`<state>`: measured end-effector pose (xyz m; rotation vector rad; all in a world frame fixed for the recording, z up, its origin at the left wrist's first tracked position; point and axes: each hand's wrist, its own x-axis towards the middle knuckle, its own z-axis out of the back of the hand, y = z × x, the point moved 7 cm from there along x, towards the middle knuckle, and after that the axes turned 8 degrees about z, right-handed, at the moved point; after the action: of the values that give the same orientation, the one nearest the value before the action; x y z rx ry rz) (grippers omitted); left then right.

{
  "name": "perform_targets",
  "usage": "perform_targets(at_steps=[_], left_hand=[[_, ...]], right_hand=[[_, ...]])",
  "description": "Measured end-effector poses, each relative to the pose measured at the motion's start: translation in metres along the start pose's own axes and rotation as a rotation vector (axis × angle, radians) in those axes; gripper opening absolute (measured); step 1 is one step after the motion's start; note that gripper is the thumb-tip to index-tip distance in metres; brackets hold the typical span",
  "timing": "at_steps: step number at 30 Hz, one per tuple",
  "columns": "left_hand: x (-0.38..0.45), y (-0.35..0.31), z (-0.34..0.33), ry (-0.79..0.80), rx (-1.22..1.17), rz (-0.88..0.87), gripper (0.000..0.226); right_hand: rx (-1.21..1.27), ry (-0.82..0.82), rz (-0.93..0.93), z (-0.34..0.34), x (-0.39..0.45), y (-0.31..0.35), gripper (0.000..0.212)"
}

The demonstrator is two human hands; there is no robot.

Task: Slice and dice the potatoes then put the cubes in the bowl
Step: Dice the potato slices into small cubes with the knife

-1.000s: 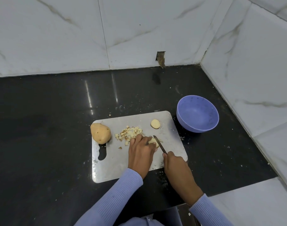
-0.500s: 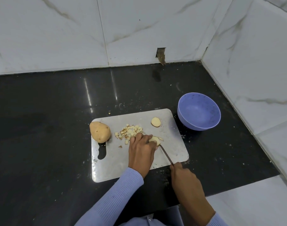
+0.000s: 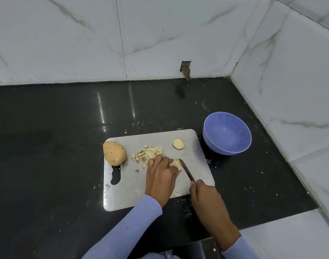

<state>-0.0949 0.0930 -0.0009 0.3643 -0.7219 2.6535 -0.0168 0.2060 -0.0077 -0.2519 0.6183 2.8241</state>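
Observation:
A steel cutting board (image 3: 193, 159) lies on the black counter. On its left end sits a whole potato (image 3: 114, 152). A pile of small potato cubes (image 3: 147, 153) lies mid-board, and a round end slice (image 3: 178, 144) lies near the far right corner. My left hand (image 3: 161, 175) holds down a pale potato piece (image 3: 175, 164) with curled fingers. My right hand (image 3: 204, 195) grips a knife (image 3: 186, 170) whose blade rests just right of that piece. The blue bowl (image 3: 226, 133) stands to the right of the board, with nothing visible in it.
White marble-pattern walls close off the back and the right side of the counter. A small hole (image 3: 185, 69) breaks the back wall at counter level. Potato crumbs are scattered around the board. A white ledge (image 3: 290, 238) borders the counter at the near right.
My right hand pulled the knife back toward me, then pushed it forward again beside the potato piece. My left hand stayed on the piece. The camera view shifted slightly.

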Motion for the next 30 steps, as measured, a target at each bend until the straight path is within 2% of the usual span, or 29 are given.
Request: perform_targets(at_steps=[13, 21, 26, 30], left_hand=[[0.000, 0.006, -0.004, 0.000, -0.084, 0.048, 0.012], [0.000, 0.006, -0.004, 0.006, -0.092, 0.052, 0.010], [-0.003, 0.005, -0.002, 0.011, -0.079, 0.035, 0.009], [-0.005, 0.004, -0.001, 0.004, -0.076, 0.031, 0.007]], right_hand=[[-0.099, 0.049, 0.004, -0.012, 0.025, 0.016, 0.036], [-0.125, 0.134, -0.039, -0.016, -0.018, 0.000, 0.033], [-0.076, 0.090, -0.066, -0.013, -0.022, -0.003, 0.027], [-0.075, 0.050, -0.059, -0.009, -0.018, -0.007, 0.031]])
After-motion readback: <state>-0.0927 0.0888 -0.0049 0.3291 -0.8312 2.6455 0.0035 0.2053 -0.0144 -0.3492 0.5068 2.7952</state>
